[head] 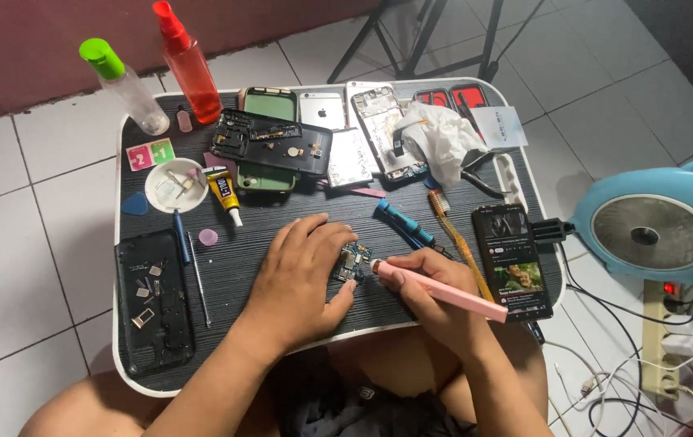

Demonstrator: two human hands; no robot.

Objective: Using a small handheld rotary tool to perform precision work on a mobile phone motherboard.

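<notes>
two hands meet near the table's (225,279) front edge: left hand (302,275) fingers press down the little circuit board (352,263), right hand (427,291) fingers wrap the pink pen tool (443,293), tip just right of it.

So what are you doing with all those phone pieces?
A person sits at a small black table covered in opened phones and tools. Their left hand holds down a small circuit board, and their right hand points a pink pen-shaped tool at its edge. A working phone plays a video beside them.
</notes>
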